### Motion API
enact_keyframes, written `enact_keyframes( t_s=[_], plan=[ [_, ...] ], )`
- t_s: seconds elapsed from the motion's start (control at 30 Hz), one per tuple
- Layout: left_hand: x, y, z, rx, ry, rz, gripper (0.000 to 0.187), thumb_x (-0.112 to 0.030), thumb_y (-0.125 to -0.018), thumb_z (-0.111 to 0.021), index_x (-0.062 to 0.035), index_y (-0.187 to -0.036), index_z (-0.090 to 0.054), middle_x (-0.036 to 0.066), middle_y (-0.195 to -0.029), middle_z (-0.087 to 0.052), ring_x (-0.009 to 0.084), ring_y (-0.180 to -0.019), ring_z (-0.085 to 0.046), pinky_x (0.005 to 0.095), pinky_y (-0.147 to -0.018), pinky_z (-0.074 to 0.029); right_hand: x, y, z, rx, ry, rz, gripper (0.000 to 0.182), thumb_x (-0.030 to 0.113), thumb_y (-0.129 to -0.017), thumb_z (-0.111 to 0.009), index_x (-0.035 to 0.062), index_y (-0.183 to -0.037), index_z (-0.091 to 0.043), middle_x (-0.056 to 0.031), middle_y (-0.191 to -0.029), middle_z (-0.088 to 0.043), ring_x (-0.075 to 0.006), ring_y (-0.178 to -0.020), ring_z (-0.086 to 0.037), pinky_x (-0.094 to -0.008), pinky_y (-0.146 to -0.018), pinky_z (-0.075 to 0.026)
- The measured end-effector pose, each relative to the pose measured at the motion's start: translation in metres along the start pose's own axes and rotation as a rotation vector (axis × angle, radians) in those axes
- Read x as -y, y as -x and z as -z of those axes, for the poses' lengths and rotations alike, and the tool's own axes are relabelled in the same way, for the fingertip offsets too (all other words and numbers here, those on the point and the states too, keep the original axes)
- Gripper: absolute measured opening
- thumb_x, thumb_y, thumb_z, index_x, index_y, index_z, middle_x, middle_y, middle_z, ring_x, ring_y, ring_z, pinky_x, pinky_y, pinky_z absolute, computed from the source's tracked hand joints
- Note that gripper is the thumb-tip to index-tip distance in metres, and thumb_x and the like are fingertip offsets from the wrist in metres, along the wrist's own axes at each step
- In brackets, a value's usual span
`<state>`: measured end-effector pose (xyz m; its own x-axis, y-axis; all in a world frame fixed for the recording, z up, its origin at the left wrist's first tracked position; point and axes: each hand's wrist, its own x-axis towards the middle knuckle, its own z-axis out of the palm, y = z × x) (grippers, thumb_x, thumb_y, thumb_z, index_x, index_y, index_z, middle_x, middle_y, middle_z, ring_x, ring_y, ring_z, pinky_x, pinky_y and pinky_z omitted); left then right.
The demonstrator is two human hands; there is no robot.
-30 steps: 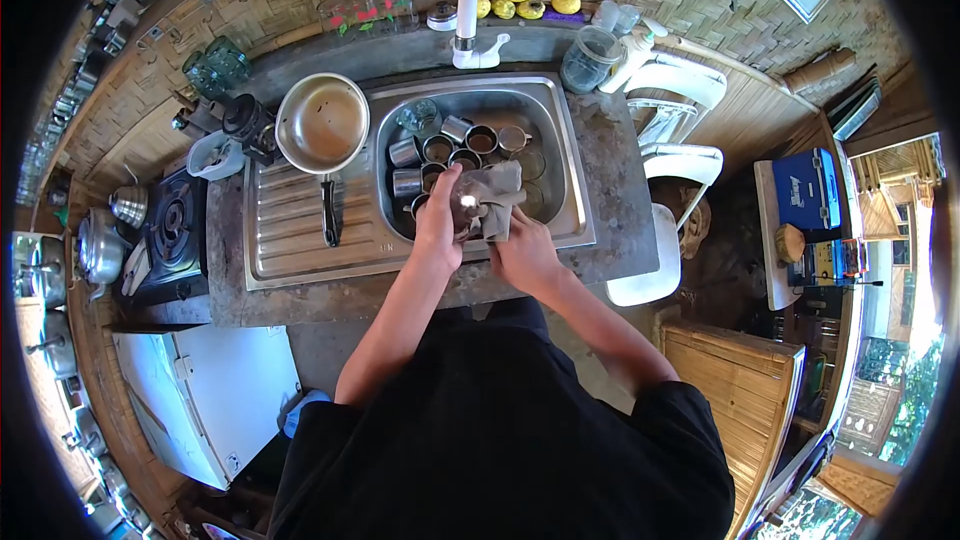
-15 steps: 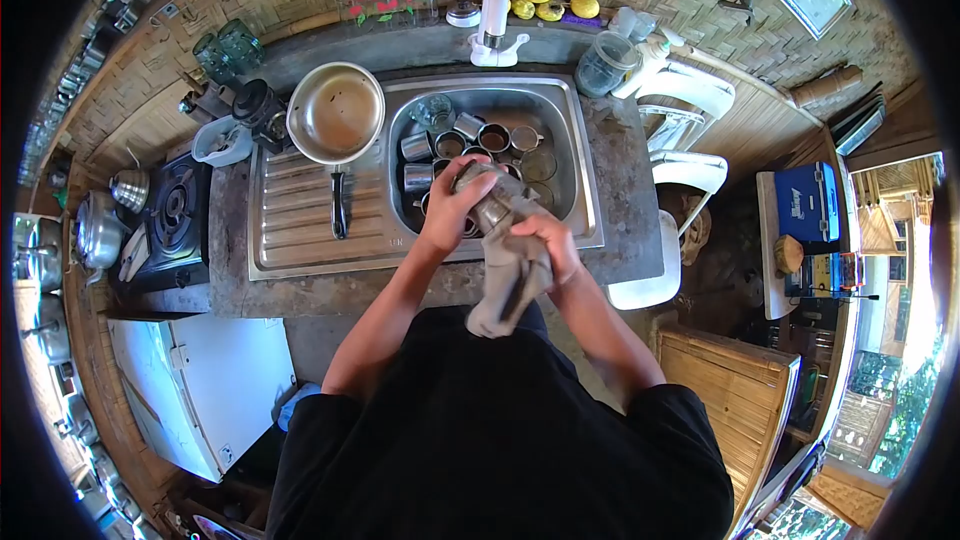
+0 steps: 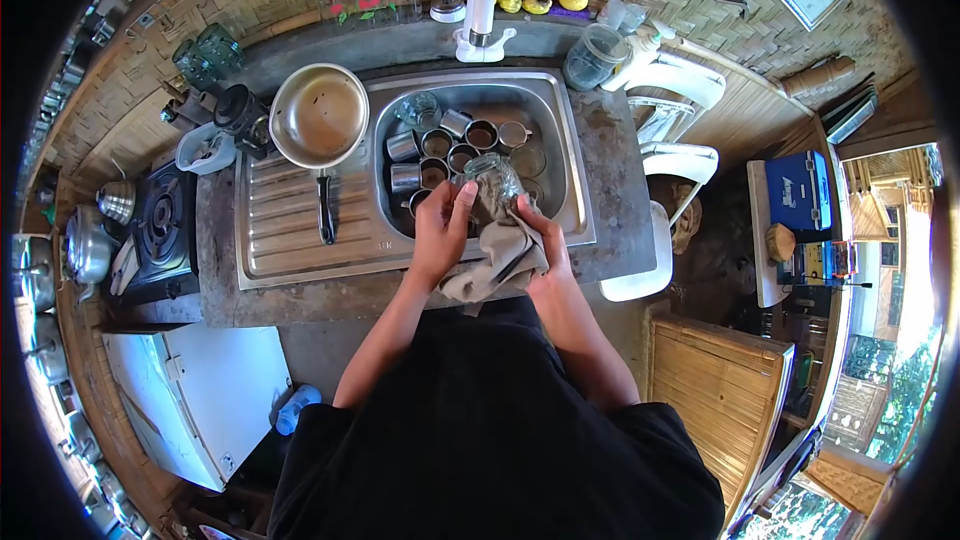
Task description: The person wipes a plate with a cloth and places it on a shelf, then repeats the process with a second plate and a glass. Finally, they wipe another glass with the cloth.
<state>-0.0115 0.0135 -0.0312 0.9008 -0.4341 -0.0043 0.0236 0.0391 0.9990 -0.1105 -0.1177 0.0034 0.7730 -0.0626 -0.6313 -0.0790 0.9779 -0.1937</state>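
In the head view, a clear glass (image 3: 494, 178) is tilted over the front of the sink, its rim pointing away from me. A grey-beige cloth (image 3: 505, 252) is bunched around its lower part and hangs toward me. My left hand (image 3: 440, 232) is closed at the left side of the glass, thumb up against it; its fingertips are partly hidden. On the right, my right hand (image 3: 545, 240) grips the cloth against the glass. Beyond them, several metal mugs (image 3: 437, 143) and a few glasses (image 3: 418, 110) sit in the steel sink basin (image 3: 560, 120).
A pan (image 3: 320, 115) with some liquid rests on the ribbed drainboard (image 3: 275, 230). The white faucet (image 3: 481, 10) rises behind the basin, near yellow fruits (image 3: 537, 3). A gas stove (image 3: 163, 225) stands left; white chairs (image 3: 680, 165) stand right.
The glass has swung to a more upright tilt, its rim now showing. My left hand has moved down and left beside it. The cloth is bunched up instead of hanging long. The view has shifted slightly.
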Motion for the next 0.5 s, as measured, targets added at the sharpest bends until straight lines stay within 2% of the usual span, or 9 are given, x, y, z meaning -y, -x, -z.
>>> enact_keyframes(
  t_s=[0.07,0.1,0.13,0.17,0.27,0.33,0.4,0.47,0.5],
  plan=[
    [0.008,-0.010,0.007,-0.048,-0.089,-0.032,0.046,-0.034,-0.103,-0.064,-0.0042,-0.071,-0.052,-0.004,-0.064,-0.044,0.0055,-0.061,-0.034,0.0284,-0.052,-0.028,0.001,0.000,0.007,-0.069,0.212,0.034,0.031,0.027,-0.097,-0.070,0.0039,-0.118,-0.067,-0.0096,-0.106,-0.074,-0.0232,-0.087,-0.073,-0.0392,-0.076,-0.061],
    [0.016,-0.017,0.007,-0.114,-0.045,0.007,0.052,-0.035,-0.102,-0.066,-0.0057,-0.064,-0.048,-0.006,-0.061,-0.041,0.0055,-0.060,-0.034,0.0289,-0.051,-0.026,-0.001,0.004,0.007,-0.108,0.346,0.085,0.031,0.025,-0.097,-0.070,0.0035,-0.118,-0.067,-0.0090,-0.106,-0.074,-0.0220,-0.088,-0.073,-0.0382,-0.076,-0.060],
    [0.016,-0.022,0.012,-0.140,-0.080,0.046,0.053,-0.036,-0.102,-0.066,-0.0060,-0.063,-0.048,-0.006,-0.060,-0.041,0.0055,-0.060,-0.034,0.0289,-0.051,-0.026,-0.003,0.011,0.000,-0.144,0.480,0.137,0.030,0.024,-0.097,-0.070,0.0030,-0.118,-0.067,-0.0084,-0.106,-0.074,-0.0207,-0.089,-0.073,-0.0373,-0.076,-0.060],
    [0.016,-0.028,0.019,-0.168,-0.116,0.082,0.053,-0.037,-0.101,-0.067,-0.0063,-0.063,-0.048,-0.005,-0.060,-0.041,0.0055,-0.059,-0.034,0.0288,-0.051,-0.026,-0.003,0.024,-0.009,-0.133,0.456,0.170,0.027,0.021,-0.098,-0.069,0.0031,-0.118,-0.067,-0.0062,-0.105,-0.073,-0.0180,-0.090,-0.072,-0.0350,-0.076,-0.058],
    [0.019,-0.037,0.035,-0.174,-0.106,0.188,0.056,-0.043,-0.099,-0.069,-0.0071,-0.062,-0.049,-0.006,-0.059,-0.041,0.0053,-0.059,-0.035,0.0290,-0.051,-0.027,-0.002,0.039,-0.024,-0.316,0.360,0.420,0.026,0.021,-0.099,-0.068,0.0042,-0.118,-0.067,-0.0052,-0.104,-0.072,-0.0178,-0.090,-0.071,-0.0336,-0.076,-0.057],
    [0.000,-0.036,0.035,-0.117,-0.029,0.294,0.056,-0.045,-0.099,-0.068,-0.0071,-0.062,-0.050,-0.006,-0.059,-0.042,0.0056,-0.059,-0.035,0.0292,-0.052,-0.028,-0.004,0.031,-0.026,-0.203,0.376,0.589,0.028,0.024,-0.101,-0.066,0.0043,-0.120,-0.066,-0.0042,-0.105,-0.071,-0.0162,-0.089,-0.069,-0.0311,-0.077,-0.055],
    [-0.006,-0.030,0.027,-0.044,-0.053,0.307,0.057,-0.050,-0.101,-0.064,-0.0059,-0.066,-0.054,-0.006,-0.063,-0.045,0.0067,-0.061,-0.037,0.0285,-0.055,-0.030,-0.005,0.014,-0.024,-0.081,0.389,0.759,0.030,0.027,-0.102,-0.064,0.0043,-0.122,-0.065,-0.0032,-0.105,-0.069,-0.0146,-0.088,-0.067,-0.0286,-0.079,-0.053],
    [0.009,-0.029,0.020,0.023,-0.002,0.331,0.059,-0.054,-0.101,-0.060,-0.0050,-0.069,-0.057,-0.005,-0.066,-0.049,0.0070,-0.064,-0.039,0.0278,-0.059,-0.031,-0.005,-0.017,0.008,-0.031,1.000,0.857,0.042,0.039,-0.107,-0.048,0.0033,-0.124,-0.063,-0.0094,-0.124,-0.062,-0.0225,-0.113,-0.060,-0.0387,-0.096,-0.042],
    [-0.013,-0.026,0.018,0.063,-0.059,0.344,0.057,-0.053,-0.104,-0.054,-0.0039,-0.077,-0.063,-0.002,-0.073,-0.053,0.0073,-0.070,-0.043,0.0282,-0.063,-0.033,-0.008,-0.019,0.007,-0.031,1.298,0.948,0.046,0.041,-0.108,-0.044,0.0031,-0.126,-0.062,-0.0118,-0.132,-0.059,-0.0249,-0.121,-0.056,-0.0426,-0.100,-0.038]
  ],
)
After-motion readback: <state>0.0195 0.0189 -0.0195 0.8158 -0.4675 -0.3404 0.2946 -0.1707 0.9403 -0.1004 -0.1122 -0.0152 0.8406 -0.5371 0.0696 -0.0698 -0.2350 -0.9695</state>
